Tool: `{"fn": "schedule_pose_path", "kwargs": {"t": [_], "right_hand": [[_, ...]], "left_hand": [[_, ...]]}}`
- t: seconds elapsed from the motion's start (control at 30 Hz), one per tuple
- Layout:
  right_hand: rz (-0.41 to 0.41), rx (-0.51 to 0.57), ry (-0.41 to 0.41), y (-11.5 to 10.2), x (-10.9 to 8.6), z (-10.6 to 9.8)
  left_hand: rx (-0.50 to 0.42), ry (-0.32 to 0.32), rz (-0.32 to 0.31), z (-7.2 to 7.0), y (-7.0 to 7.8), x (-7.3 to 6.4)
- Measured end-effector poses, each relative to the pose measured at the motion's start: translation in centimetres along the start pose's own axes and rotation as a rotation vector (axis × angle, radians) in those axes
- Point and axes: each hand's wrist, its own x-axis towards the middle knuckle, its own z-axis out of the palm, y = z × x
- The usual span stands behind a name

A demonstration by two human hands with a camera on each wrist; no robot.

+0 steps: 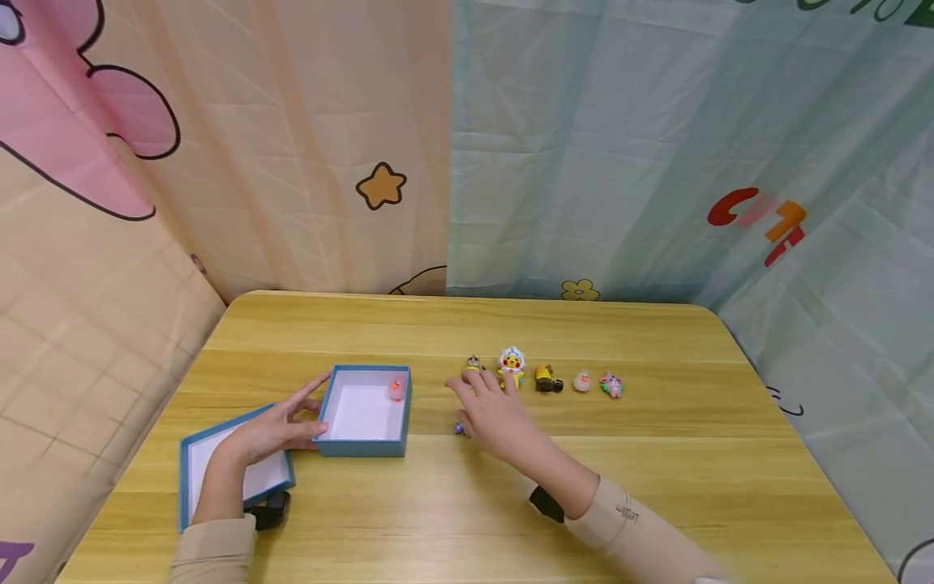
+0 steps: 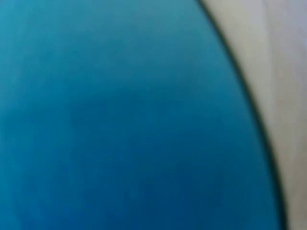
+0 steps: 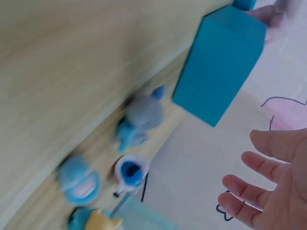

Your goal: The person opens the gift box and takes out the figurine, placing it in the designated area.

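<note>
My left hand (image 1: pixel 273 430) rests against the left side of a blue box (image 1: pixel 363 448) with a white inside, thumb at its near left rim and index finger stretched along the side. In the box's far right corner sits a small pink duck figure (image 1: pixel 396 390). My right hand (image 1: pixel 499 418) reaches over the table with fingers apart, holding nothing in the right wrist view. Under and beside it are a bluish figure (image 1: pixel 459 427), partly hidden, a small figure with yellow on it (image 1: pixel 473 362) and a yellow figure in a white petal hood (image 1: pixel 512 359).
To the right stand a yellow and black figure (image 1: pixel 544 378), a pale duck figure (image 1: pixel 581 381) and a pink figure with green (image 1: pixel 611 384). A blue-rimmed lid (image 1: pixel 186 478) lies under my left forearm. Printed curtains (image 1: pixel 584 162) hang behind the wooden table (image 1: pixel 657 454).
</note>
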Motion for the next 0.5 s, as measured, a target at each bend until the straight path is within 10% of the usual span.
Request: {"fn": "schedule_pose_path", "kwargs": {"t": [0.5], "right_hand": [[0.035, -0.031, -0.019, -6.0, 4.1, -0.1]], "left_hand": [[-0.012, 0.001, -0.007, -0.1, -0.1, 0.1]]}}
